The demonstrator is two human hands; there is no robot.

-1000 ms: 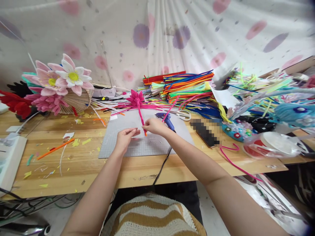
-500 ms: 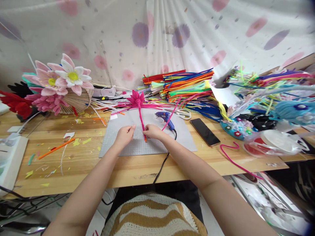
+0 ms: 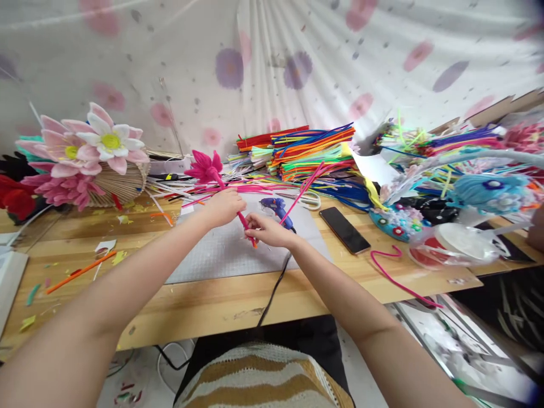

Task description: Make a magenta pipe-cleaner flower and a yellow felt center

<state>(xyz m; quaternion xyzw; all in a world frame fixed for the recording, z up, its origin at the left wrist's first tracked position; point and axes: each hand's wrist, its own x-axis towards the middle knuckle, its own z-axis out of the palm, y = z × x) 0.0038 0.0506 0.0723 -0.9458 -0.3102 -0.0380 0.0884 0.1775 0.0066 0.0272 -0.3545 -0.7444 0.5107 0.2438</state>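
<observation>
A magenta fuzzy flower [image 3: 204, 167] with a wrapped magenta stem leans up to the left above the grey cutting mat [image 3: 204, 260]. My left hand [image 3: 225, 206] is closed round the stem below the flower head. Lower down, my right hand [image 3: 264, 230] pinches the stem close to its orange end. A long magenta pipe cleaner [image 3: 302, 190] rises to the right from behind my right hand. The blue glue gun [image 3: 278, 210] lies on the mat just beyond that hand, its black cord running off the table's front edge.
A black phone [image 3: 344, 229] lies right of the mat. Bundles of coloured pipe cleaners [image 3: 314, 150] are heaped along the back, with white-handled scissors [image 3: 310, 200] before them. Pink and white flowers [image 3: 111, 141] stand at left. A clear-wrapped roll [image 3: 457, 245] and a bent magenta pipe cleaner [image 3: 395, 273] are at right.
My left hand has moved up and taken hold of the stem. The flower head has tilted left. My right hand still pinches the lower stem. The view has shifted slightly.
</observation>
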